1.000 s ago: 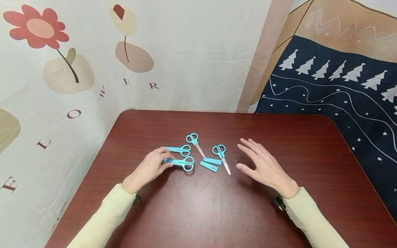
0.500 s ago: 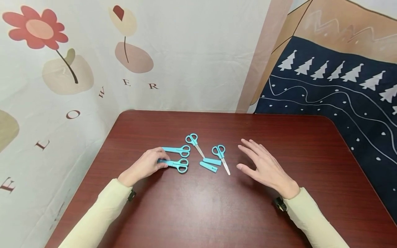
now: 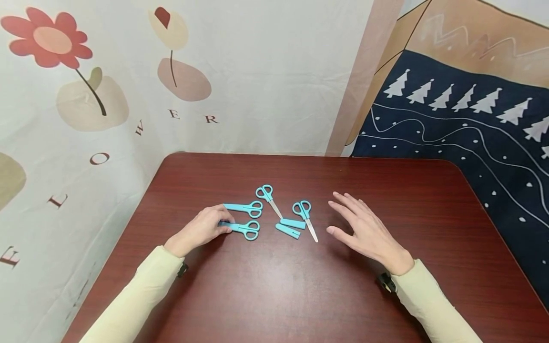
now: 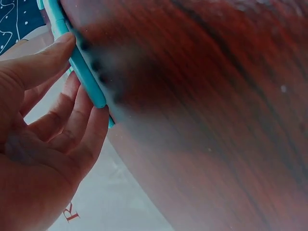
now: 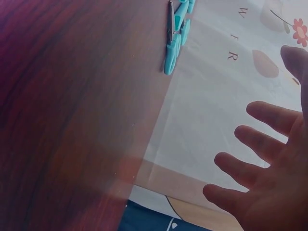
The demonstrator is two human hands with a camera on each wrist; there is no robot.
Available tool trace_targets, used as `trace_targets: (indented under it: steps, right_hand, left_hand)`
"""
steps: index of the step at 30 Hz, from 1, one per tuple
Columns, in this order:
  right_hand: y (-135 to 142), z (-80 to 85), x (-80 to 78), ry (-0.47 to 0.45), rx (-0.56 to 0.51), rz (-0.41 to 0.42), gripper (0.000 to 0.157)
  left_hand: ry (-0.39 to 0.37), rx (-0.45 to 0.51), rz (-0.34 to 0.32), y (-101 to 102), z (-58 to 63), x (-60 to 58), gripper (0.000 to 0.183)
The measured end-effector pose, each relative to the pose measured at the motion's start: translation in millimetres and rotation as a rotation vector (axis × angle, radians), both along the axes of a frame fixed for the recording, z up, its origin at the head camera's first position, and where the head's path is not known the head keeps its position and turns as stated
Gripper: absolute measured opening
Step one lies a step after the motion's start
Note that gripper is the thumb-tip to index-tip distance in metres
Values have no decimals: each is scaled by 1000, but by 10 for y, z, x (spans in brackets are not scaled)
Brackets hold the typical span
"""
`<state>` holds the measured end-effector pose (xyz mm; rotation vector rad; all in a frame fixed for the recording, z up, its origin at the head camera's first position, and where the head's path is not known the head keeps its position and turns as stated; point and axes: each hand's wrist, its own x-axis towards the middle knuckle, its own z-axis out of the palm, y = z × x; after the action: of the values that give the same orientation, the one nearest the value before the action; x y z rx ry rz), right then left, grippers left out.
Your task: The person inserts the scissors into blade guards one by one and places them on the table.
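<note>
My left hand (image 3: 200, 229) pinches the covered blade end of a turquoise pair of scissors (image 3: 246, 230), its handle loops pointing right. In the left wrist view the thumb lies on one side of the blade cover (image 4: 86, 79) and the fingertips on the other. Just behind lies a second covered pair of scissors (image 3: 245, 208). Two pairs with bare blades, one at the back (image 3: 265, 192) and one further right (image 3: 302, 209), rest on the table. Between them are two loose turquoise covers, one behind (image 3: 293, 223) and one in front (image 3: 288, 231). My right hand (image 3: 364, 229) hovers with spread fingers, holding nothing.
All of this is on a reddish-brown wooden table (image 3: 274, 295). A pale flower-print cloth (image 3: 266, 95) hangs behind its far edge. On the right hangs a dark blue cloth with white trees (image 3: 454, 128).
My left hand has drawn the front covered scissors a little to the left and then nearly stopped. The right hand and the other scissors have stayed in place.
</note>
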<state>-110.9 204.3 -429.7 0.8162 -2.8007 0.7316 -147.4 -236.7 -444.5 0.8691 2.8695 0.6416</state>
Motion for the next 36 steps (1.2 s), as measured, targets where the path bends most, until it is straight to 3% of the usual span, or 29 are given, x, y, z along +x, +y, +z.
trace_targets:
  steps: [12,17,27,36]
  right_hand:
    - [-31,-5,-4,-1,0,1,68]
    - [-50,-18,-22,-10,7,10,68]
    - [-144,-21,-189,-68,46,107,71]
    - [-260,-72,-393,-97,98,195,66]
  left_hand:
    - [-11,-12,13,-20,-9,20,11]
    - [10,-25,26,-23,-4,53,21]
    - [100,72,154,14,72,235,57]
    - [129,158,152,153,137,391,69]
